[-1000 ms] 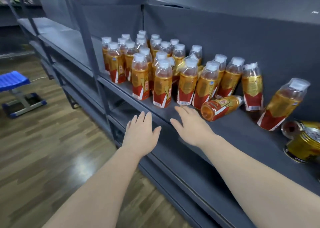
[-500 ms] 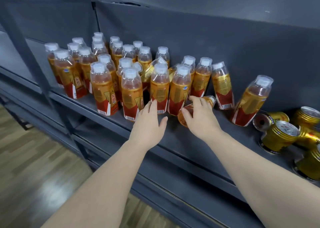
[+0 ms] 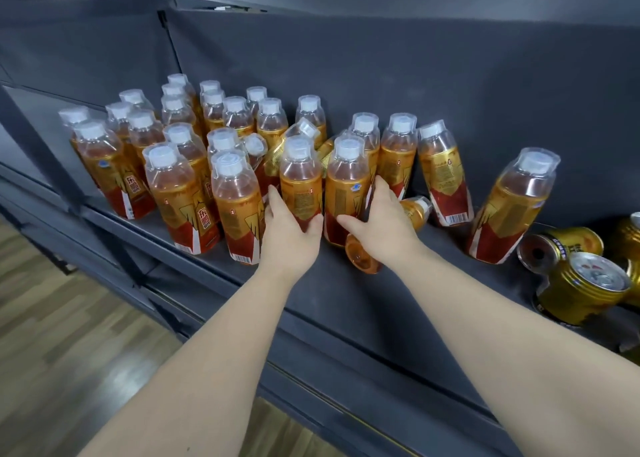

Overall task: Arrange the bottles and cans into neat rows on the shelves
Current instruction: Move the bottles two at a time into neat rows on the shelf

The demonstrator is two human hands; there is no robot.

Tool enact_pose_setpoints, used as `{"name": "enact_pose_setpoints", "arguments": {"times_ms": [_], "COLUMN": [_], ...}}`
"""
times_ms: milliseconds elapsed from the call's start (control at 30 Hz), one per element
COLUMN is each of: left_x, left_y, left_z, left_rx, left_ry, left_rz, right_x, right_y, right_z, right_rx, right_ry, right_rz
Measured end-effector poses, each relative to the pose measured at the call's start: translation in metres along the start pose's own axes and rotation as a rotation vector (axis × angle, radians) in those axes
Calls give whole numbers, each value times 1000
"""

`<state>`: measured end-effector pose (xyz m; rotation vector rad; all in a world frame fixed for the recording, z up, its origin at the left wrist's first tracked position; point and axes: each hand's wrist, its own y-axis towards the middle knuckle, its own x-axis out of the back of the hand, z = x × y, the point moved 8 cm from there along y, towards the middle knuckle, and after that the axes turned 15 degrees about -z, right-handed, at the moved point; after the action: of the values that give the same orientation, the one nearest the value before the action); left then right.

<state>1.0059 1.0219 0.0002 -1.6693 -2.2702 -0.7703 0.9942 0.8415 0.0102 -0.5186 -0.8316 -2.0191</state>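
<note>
Across a dark grey metal shelf (image 3: 363,304) with a matching grey back panel (image 3: 415,75), above a brown wood-plank floor (image 3: 69,335), stand clear plastic bottles of amber drink (image 3: 173,186) with white caps and red-and-gold labels. They crowd in loose rows from the left end to the middle. Near the front edge, the left hand (image 3: 289,229) grips one upright bottle (image 3: 300,179) low on its label, with the thumb on its right side and the fingers curled round the left. The right hand (image 3: 382,224) grips the neighbouring upright bottle (image 3: 346,182), thumb across the front and fingers wrapped round its right side. Beneath that wrist a fallen bottle (image 3: 412,210) lies on its side. Its long axis runs from the front edge back toward the panel, cap pointing away (base toward the camera). Farther right, a lone bottle (image 3: 512,207) leans with its cap tilted toward the panel. Gold metal cans (image 3: 581,283) sit jumbled at the right end, one on its side.
</note>
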Motion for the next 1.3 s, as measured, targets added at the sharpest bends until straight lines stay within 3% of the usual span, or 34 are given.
{"name": "enact_pose_setpoints", "arguments": {"times_ms": [167, 633, 1300], "left_x": [-15, -25, 24], "left_y": [18, 37, 24], "left_z": [5, 12, -50], "left_rx": [83, 83, -155], "left_ry": [-71, -156, -230], "left_rz": [40, 27, -11], "right_x": [-8, -16, 63], "right_y": [14, 19, -8], "right_z": [4, 10, 48], "right_rx": [-32, -96, -74], "right_ry": [41, 138, 317], "right_rz": [13, -1, -327]}}
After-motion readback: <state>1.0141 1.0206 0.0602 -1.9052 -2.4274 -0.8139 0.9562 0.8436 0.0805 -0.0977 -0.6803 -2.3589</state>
